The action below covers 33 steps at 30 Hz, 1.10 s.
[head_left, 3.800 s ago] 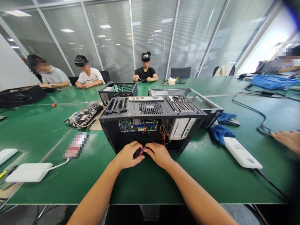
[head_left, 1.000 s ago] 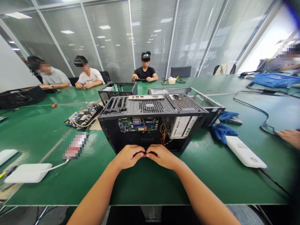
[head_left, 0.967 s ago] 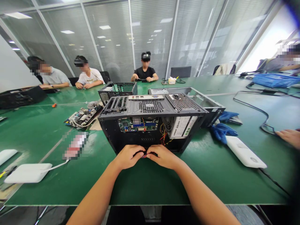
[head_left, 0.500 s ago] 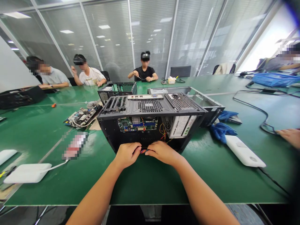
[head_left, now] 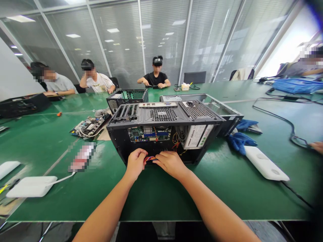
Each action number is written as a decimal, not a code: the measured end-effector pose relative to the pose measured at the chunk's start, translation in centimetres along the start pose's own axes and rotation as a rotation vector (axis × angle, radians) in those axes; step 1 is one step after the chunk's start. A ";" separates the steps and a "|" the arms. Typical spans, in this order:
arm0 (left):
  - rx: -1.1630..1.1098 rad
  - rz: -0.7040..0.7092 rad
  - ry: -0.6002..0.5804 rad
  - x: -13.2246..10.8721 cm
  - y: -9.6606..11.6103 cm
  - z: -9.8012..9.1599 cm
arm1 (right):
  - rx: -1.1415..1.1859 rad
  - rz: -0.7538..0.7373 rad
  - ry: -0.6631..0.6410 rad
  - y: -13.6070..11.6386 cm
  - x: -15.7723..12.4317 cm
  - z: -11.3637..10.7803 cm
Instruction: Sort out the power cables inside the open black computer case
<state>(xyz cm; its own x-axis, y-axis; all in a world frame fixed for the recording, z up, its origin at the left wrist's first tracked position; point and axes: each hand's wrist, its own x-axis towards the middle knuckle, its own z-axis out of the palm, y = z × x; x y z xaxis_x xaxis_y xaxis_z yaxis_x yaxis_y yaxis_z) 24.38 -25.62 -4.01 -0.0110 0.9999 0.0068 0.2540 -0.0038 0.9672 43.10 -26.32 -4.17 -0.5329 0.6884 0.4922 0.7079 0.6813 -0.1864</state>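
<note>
A black computer case (head_left: 161, 116) lies on its side on the green table (head_left: 156, 198), its open side toward me, with a motherboard (head_left: 148, 133) and a power supply (head_left: 194, 136) inside. My left hand (head_left: 135, 162) and my right hand (head_left: 169, 163) meet at the case's lower front edge. Both are closed in a pinch on a small bundle of coloured wires (head_left: 150, 158) that runs between them. More red and yellow wires (head_left: 176, 145) hang beside the power supply.
Bare circuit boards (head_left: 88, 126) lie left of the case, with two more open cases (head_left: 127, 95) (head_left: 214, 107) behind it. Blue gloves (head_left: 238, 141) and a white box (head_left: 266, 164) lie to the right, another white box (head_left: 31, 186) to the left. Several people sit around the table.
Both hands have moved slightly forward toward the case, and the coloured wires now show between them. A person's hand at the right edge has drawn back.
</note>
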 end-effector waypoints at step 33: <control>-0.156 0.035 -0.093 0.2 -0.3 0.5 | 0.221 0.146 -0.072 1.3 1.0 -0.5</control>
<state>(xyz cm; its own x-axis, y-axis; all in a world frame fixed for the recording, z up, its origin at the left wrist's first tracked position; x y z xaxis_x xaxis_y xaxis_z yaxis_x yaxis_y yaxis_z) 24.80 -25.45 -4.39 0.0867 0.9959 0.0246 0.0999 -0.0333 0.9944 43.68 -24.86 -3.50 -0.4703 0.7937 0.3859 0.6651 0.6061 -0.4361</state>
